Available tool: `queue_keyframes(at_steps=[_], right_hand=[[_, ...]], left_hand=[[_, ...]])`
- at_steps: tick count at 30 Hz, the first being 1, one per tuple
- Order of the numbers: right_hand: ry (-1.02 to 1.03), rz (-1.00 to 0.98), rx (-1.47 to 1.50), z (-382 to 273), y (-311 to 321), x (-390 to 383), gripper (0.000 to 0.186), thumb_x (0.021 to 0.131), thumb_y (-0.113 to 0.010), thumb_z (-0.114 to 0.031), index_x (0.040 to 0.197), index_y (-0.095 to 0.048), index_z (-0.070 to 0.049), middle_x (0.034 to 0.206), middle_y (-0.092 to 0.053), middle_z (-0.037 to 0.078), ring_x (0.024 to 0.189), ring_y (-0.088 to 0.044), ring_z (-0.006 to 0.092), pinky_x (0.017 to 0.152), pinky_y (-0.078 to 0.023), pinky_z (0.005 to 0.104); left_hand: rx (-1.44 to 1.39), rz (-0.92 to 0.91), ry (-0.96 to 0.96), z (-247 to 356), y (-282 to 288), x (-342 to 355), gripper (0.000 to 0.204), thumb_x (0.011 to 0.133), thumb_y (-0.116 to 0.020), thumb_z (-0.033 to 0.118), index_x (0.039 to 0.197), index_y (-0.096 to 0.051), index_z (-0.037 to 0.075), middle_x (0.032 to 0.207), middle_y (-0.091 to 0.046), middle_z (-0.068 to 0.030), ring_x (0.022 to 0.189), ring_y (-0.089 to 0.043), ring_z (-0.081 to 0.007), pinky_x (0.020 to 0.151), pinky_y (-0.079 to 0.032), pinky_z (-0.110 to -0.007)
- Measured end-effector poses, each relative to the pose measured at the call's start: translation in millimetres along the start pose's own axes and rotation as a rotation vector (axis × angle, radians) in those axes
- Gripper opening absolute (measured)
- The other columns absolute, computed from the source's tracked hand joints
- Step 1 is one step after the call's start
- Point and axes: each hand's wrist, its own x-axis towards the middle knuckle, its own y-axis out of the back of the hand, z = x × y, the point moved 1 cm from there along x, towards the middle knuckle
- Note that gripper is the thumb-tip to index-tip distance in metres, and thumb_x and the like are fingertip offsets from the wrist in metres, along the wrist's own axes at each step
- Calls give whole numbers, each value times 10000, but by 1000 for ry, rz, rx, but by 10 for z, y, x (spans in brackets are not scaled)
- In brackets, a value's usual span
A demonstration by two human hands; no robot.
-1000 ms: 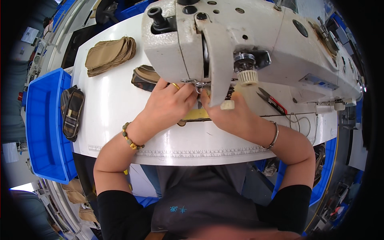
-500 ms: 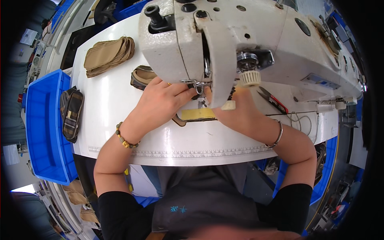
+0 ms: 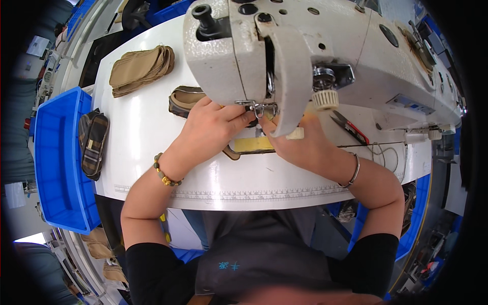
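My left hand (image 3: pixel 211 129) is at the presser foot (image 3: pixel 262 109) of a white sewing machine (image 3: pixel 284 56), its fingers pressed together on a plaid-and-tan fabric piece (image 3: pixel 182 100). That piece shows beyond the hand, and a tan edge (image 3: pixel 232 154) comes out below it. My right hand (image 3: pixel 300 142) is on the other side of the needle area, fingers bent in toward the foot and pinching the work; the machine's white guard partly covers them. Between the hands lies a yellow strip (image 3: pixel 252 144). The stitching spot itself is mostly hidden by fingers and machine.
A stack of tan fabric pieces (image 3: pixel 142 70) lies at the far left of the white table (image 3: pixel 137 142). A plaid pouch (image 3: pixel 94 145) rests by the left edge, beside a blue bin (image 3: pixel 61 162). Red-handled thread snips (image 3: pixel 349 127) and a loose cord (image 3: pixel 384 155) lie on the right.
The whole view has shifted slightly, so the machine and table sit a little farther right. Both hands stay at the presser foot, with the right fingertips slightly more visible beside it.
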Motion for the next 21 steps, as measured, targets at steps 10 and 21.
queue_keyframes(at_steps=[10, 21], right_hand=[[54, -91, -155, 5, -11, -51, 282, 750, -660, -134, 1010, -716, -39, 600, -545, 54, 500, -578, 229, 458, -444, 376], [72, -167, -186, -118, 161, 28, 245, 721, -654, -101, 947, -714, -26, 599, -570, 80, 527, -603, 244, 465, -455, 370]], left_hand=[[81, 54, 14, -44, -14, 76, 230, 772, -693, 155, 978, -774, 94, 920, -722, 9, 912, -659, -186, 803, -523, -335], [194, 185, -68, -38, -22, -99, 258, 754, -684, 140, 999, -754, 96, 949, -646, 11, 936, -617, -186, 773, -532, -313]])
